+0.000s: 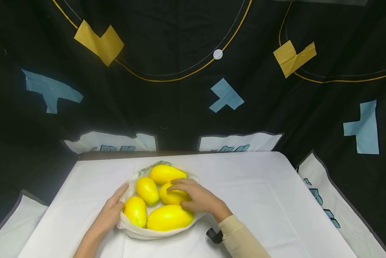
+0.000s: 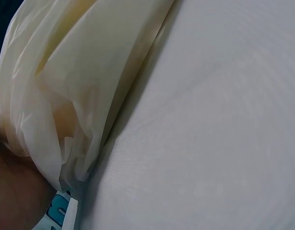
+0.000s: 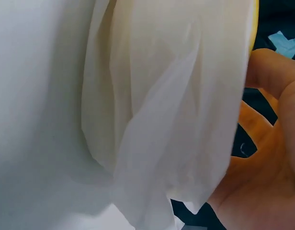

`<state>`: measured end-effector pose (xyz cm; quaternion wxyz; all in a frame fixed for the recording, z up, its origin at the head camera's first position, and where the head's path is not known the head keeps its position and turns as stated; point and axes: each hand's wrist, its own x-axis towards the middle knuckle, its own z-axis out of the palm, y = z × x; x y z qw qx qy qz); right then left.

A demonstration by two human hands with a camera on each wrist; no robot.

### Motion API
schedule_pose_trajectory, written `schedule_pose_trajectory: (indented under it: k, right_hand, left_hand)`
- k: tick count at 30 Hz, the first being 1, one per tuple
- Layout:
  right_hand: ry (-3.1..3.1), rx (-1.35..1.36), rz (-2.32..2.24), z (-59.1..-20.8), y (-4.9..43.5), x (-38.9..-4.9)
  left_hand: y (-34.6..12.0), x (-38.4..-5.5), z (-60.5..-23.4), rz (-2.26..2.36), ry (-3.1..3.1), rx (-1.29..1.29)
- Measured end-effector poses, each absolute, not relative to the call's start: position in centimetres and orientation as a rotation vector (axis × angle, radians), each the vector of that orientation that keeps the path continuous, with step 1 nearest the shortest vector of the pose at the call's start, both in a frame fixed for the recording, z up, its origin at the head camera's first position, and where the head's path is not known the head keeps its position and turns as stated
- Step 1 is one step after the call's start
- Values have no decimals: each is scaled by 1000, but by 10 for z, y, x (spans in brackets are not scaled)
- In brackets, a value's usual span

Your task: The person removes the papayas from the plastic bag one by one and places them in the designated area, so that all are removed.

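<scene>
Several smooth yellow mangoes lie in an opened, whitish plastic bag (image 1: 138, 234) with its rim spread around them. My left hand (image 1: 110, 209) grips the bag's left side, and its skin shows through the thin film in the left wrist view. My right hand (image 1: 196, 195) reaches in over the bag's right side. Its fingers lie across the top of the right-hand mango (image 1: 173, 196), the thumb on the near side. Just below is a large mango (image 1: 170, 218); others are the far mango (image 1: 167, 174), the middle-left mango (image 1: 147, 191) and the near-left mango (image 1: 136, 211).
The bag rests on a white-covered table (image 1: 251, 193). Behind it hangs a black cloth (image 1: 180, 107) with yellow and blue patches. A small black device (image 1: 214, 235) sits at the right sleeve (image 1: 241, 238).
</scene>
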<state>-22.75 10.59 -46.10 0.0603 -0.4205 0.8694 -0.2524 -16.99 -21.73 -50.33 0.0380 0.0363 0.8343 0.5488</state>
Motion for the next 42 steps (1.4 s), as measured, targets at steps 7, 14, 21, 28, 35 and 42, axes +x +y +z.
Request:
schedule_pose_trajectory:
  k: [7, 14, 21, 28, 35, 42]
  right_hand:
    - [2624, -1237, -698, -465, 105, -233]
    - [2604, -1184, -724, -466, 104, -235]
    - [2591, -1181, -775, -466, 105, -235]
    - [2596, -1141, -857, -465, 107, -232]
    - [2625, -1086, -959, -454, 111, -226]
    - [2651, -1067, -1069, -438, 120, -222]
  left_hand:
    - [-217, -169, -505, 1686, 2568, 129]
    - [-217, -168, -506, 1695, 2574, 142]
    - [-217, -168, -504, 1698, 2570, 134]
    - [-216, -167, -504, 1694, 2565, 127]
    - [-217, -167, -505, 1704, 2556, 138]
    - [-217, -168, -505, 1712, 2551, 149]
